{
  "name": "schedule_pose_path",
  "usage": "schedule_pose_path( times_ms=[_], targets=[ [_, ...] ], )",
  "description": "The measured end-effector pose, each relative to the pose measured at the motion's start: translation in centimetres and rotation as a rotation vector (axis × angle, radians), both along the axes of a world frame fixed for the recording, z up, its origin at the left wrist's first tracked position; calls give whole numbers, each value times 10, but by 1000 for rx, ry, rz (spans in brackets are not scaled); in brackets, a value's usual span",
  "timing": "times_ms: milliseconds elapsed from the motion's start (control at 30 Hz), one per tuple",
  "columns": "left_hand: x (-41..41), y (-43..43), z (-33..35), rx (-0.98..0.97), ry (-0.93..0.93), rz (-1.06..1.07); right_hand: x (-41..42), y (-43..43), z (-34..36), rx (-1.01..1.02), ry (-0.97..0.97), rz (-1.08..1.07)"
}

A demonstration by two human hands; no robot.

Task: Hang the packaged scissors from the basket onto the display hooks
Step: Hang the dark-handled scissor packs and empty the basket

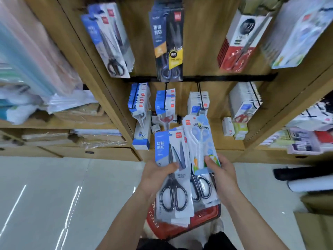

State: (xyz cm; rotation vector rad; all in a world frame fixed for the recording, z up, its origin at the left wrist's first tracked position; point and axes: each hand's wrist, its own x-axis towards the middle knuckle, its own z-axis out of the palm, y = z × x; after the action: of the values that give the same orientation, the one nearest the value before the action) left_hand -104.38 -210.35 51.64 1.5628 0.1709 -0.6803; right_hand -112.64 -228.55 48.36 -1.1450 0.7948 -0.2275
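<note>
Two bunches of packaged scissors (pixel 167 147), tight in left hand (pixel 155 175) and right hand (pixel 222 173), over basket (pixel 207 216).

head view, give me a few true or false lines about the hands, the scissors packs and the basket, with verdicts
1. The left hand grips a black-handled scissors pack. True.
2. The right hand holds nothing. False: it holds a pale blue scissors pack.
3. A red basket sits below the hands. True.
4. The hooks under the black rail are bare. False: hanging packs fill them.
</note>
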Motion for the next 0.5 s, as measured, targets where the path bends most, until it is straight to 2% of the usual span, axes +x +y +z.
schedule_pose_path(
  times_ms=[167, 500],
  targets=[
    [15, -18, 35, -8, -75, 10, 13, -17, 30, 93, -104, -45],
    [45, -75, 85, -84, -240, -62, 26, -82, 78, -6, -200, -136]
  ],
)
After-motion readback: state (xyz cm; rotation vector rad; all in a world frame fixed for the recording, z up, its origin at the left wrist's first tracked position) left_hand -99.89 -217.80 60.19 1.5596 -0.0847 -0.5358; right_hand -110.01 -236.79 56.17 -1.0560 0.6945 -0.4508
